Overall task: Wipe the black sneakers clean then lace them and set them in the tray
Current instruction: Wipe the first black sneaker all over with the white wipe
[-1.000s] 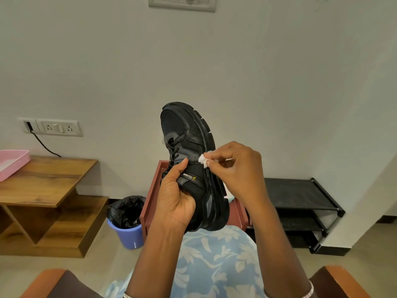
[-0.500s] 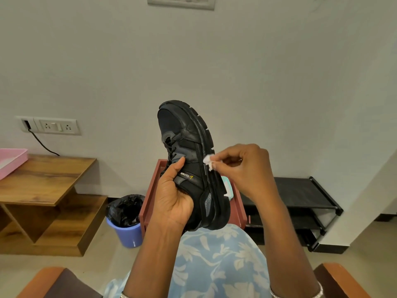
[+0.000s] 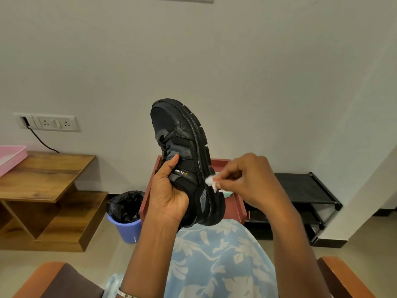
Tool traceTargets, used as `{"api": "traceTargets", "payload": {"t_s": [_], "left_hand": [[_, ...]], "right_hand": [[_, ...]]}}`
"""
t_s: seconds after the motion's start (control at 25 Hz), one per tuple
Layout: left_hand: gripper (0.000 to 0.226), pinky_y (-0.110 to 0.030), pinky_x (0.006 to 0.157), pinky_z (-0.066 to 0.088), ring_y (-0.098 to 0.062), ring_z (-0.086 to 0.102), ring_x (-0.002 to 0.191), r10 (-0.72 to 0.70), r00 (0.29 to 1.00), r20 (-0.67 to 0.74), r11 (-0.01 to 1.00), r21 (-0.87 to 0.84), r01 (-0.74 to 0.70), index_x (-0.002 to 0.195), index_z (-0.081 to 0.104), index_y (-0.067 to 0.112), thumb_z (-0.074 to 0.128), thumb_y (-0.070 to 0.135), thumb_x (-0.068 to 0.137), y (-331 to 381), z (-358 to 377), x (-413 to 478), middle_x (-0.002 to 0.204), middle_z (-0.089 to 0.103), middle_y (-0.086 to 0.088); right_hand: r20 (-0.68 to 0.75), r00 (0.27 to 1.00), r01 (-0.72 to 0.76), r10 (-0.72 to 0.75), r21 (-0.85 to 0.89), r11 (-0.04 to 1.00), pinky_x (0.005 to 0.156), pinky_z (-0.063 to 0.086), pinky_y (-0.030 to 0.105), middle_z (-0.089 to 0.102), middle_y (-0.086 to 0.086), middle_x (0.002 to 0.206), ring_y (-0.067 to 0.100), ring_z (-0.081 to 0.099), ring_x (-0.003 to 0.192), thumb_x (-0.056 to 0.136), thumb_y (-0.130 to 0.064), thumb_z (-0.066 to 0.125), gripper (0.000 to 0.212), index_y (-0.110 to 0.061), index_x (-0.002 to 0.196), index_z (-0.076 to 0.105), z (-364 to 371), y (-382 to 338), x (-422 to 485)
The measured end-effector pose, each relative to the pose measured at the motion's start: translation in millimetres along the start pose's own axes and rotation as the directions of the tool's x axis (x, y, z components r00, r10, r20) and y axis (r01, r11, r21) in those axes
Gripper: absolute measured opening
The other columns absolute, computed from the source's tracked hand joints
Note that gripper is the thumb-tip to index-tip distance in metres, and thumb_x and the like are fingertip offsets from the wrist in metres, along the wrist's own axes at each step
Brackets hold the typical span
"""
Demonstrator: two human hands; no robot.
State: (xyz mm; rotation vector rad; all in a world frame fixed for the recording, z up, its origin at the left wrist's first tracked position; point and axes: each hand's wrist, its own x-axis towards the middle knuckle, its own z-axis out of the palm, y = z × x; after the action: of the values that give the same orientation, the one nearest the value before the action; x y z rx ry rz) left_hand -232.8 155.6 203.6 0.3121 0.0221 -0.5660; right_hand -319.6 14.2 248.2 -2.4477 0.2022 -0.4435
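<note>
A wooden side table [image 3: 43, 175] is standing at nine o'clock and a black rack [image 3: 300, 188] at four o'clock, with a red tray [image 3: 234, 209] sitting between them, behind the shoe, and a lined blue bin [image 3: 129, 229] just beside the tray at its nine o'clock side. A seated person is holding a black sneaker [image 3: 182, 143] at centre frame, toe pointing to twelve o'clock, sole facing three o'clock. The left hand [image 3: 167, 194] is gripping its heel end, thumb lying up the side panel. The right hand [image 3: 251, 179], at the shoe's three o'clock, is pinching a small white wad [image 3: 211, 181] between thumb and fingertips, touching it to the sole's edge.
</note>
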Motion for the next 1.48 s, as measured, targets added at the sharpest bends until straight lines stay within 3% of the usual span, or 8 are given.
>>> {"api": "traceTargets", "payload": {"t_s": [0.12,0.4,0.64,0.84,1.08,1.2,1.32,1.48], "left_hand": [[0.040,-0.057,0.104,0.045,-0.036,0.065,0.115,0.039,0.999,0.007,0.999,-0.019,-0.039,0.134,0.060,0.009,0.054,0.011,0.095,7,-8,7,0.126,0.067,-0.019],[0.032,-0.051,0.108,0.044,-0.035,0.065,0.117,0.038,0.999,0.026,0.999,-0.024,-0.037,0.126,0.063,0.004,0.052,0.012,0.097,2,-2,1,0.125,0.067,-0.021],[0.033,-0.057,0.099,0.050,-0.035,0.066,0.114,0.055,0.998,0.027,0.996,-0.069,-0.053,0.126,0.065,0.006,0.056,0.017,0.096,10,-9,5,0.125,0.068,-0.019],[0.038,-0.057,0.086,0.054,-0.034,0.068,0.106,-0.004,0.999,0.045,0.999,-0.049,0.006,0.092,0.079,-0.001,0.052,0.025,0.100,1,4,-6,0.115,0.070,-0.023],[0.039,-0.049,0.108,0.044,-0.035,0.062,0.121,0.031,0.997,0.072,0.999,-0.033,-0.028,0.127,0.065,0.005,0.055,0.031,0.099,4,-1,-3,0.129,0.064,-0.020],[0.039,-0.040,0.092,0.058,-0.030,0.071,0.105,0.036,0.998,0.044,0.999,0.008,-0.037,0.099,0.078,0.000,0.054,0.030,0.100,-5,1,-9,0.113,0.071,-0.021],[0.050,-0.037,0.072,0.063,-0.026,0.076,0.087,-0.018,0.999,0.050,1.000,0.007,0.018,0.081,0.079,-0.002,0.051,0.035,0.100,-2,3,-13,0.095,0.075,-0.017],[0.044,-0.044,0.084,0.060,-0.029,0.074,0.093,-0.015,0.999,0.034,0.999,0.033,0.014,0.088,0.080,0.001,0.054,0.035,0.099,4,5,-12,0.105,0.074,-0.017]], "right_hand": [[0.178,0.980,-0.070,0.084,-0.087,0.994,0.069,0.053,0.014,0.074,-0.014,0.084,0.005,0.067,0.077,0.076,-0.022,0.085,0.015,-0.027,0.089,0.081,-6,2,-15],[-0.402,0.911,0.161,-0.092,0.142,0.977,0.069,0.058,0.020,0.075,-0.008,0.084,0.004,0.069,0.072,0.081,-0.020,0.082,0.009,-0.019,0.091,0.082,33,-1,5],[0.051,0.998,-0.024,0.025,-0.022,0.999,0.068,0.054,0.013,0.075,-0.014,0.081,0.003,0.068,0.071,0.079,-0.024,0.083,0.012,-0.029,0.090,0.081,11,1,-19],[-0.280,0.954,0.146,-0.108,0.119,0.982,0.070,0.055,0.013,0.073,-0.017,0.082,-0.002,0.067,0.076,0.079,-0.024,0.082,0.009,-0.027,0.087,0.081,31,-19,-14],[-0.140,0.972,0.213,-0.186,0.205,0.955,0.073,0.056,0.014,0.075,-0.012,0.086,0.000,0.068,0.079,0.081,-0.022,0.082,0.012,-0.024,0.092,0.081,34,-31,-11],[-0.326,0.917,0.284,-0.231,0.122,0.951,0.072,0.056,0.021,0.072,-0.007,0.091,0.005,0.067,0.080,0.085,-0.023,0.078,0.010,-0.021,0.094,0.080,53,-43,4],[-0.094,0.953,0.294,-0.287,0.070,0.953,0.076,0.055,0.024,0.069,-0.009,0.091,0.006,0.064,0.081,0.084,-0.018,0.076,0.013,-0.025,0.094,0.080,49,-40,-1],[-0.092,0.963,0.262,-0.254,0.077,0.962,0.071,0.054,0.023,0.068,-0.007,0.085,0.007,0.062,0.073,0.082,-0.017,0.077,0.011,-0.023,0.091,0.079,47,-35,-4]]}}
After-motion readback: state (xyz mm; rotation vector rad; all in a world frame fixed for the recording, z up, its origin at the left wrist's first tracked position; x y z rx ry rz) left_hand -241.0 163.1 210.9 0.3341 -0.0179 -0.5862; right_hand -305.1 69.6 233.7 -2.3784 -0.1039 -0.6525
